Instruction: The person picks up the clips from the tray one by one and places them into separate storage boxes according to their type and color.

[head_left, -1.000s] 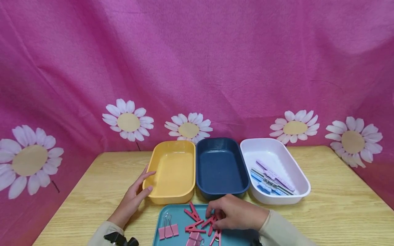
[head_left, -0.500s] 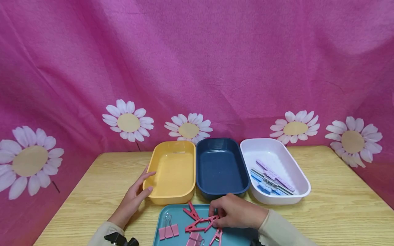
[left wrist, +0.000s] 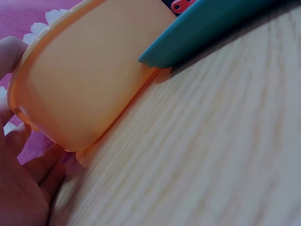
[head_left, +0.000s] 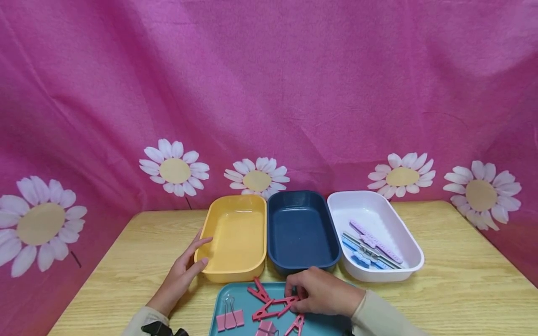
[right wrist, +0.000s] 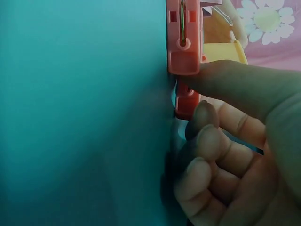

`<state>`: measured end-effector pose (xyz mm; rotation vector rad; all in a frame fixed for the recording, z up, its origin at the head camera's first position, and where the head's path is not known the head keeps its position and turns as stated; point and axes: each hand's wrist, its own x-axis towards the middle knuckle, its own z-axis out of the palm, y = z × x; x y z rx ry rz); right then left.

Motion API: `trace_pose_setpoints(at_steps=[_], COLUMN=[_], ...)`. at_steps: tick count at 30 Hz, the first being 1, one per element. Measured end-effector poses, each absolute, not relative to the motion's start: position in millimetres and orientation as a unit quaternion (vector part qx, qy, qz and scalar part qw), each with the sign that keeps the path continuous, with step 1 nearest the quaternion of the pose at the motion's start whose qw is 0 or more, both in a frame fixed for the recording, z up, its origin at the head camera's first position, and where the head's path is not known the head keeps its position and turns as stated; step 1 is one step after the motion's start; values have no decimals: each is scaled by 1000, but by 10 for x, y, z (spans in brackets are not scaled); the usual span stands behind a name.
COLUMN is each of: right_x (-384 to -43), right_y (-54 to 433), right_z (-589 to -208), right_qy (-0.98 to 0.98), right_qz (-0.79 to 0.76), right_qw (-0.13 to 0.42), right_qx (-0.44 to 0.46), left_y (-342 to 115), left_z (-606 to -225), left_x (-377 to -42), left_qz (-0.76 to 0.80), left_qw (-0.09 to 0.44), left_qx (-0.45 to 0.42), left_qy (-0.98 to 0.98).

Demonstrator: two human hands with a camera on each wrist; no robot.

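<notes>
We see the right hand [head_left: 321, 291] pinching a red clothespin [head_left: 291, 299] between thumb and curled fingers, low over the teal tray [head_left: 323, 322]. Taking that pin as our clock's centre, with twelve pointing away from the wearer, we find a second clothespin [head_left: 259, 293] towards ten o'clock, a third [head_left: 262, 311] near eight and a fourth [head_left: 296, 322] at six. One pink binder clip [head_left: 230, 320] lies around eight, further out; another [head_left: 265, 329] sits at seven. Near ten, the left hand [head_left: 180, 270] rests with loosely extended fingers against the yellow bin [head_left: 231, 277]. We place the navy bin [head_left: 302, 233] at twelve and the white bin [head_left: 365, 203], holding purple, silver and blue pieces [head_left: 374, 241], between one and two.
</notes>
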<state>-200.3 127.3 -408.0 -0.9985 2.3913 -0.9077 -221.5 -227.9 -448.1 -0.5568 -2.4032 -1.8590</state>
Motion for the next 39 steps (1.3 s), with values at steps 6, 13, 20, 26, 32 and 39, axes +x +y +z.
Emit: trace_pose_setpoints(at_steps=[6,13,20,26,32,39], right_x=[-1993,-1991,-1988,-1969,-1956,-1957], right_y=[1265,1276,1273,1269,1280,1290], right_z=[-4084,-4085,-4068,-4046,-4034,-3998], right_qy=[853,852,853,852,852,847], right_qz=[-324,-320,-312,-311,-308,-315], right_qw=[194,183,185,188,170,171], right_qx=[-360,-372,-376,-376,-389,-393], left_y=[-2298,-2281,-2267,-2271,-2274,-2275], left_z=[-4488,-4466,-4448,-4454,-4466,-4466], left_x=[-2207,-2217,-2204,-2195,-2197,-2204], left_qz=[-594,-588,-590,-592,-594,-597], left_qw=[19,16,15,15,16,19], left_qx=[-168,-159,-154,-153,-157,-164], left_qy=[-787,-793,-792,-791,-789,-785])
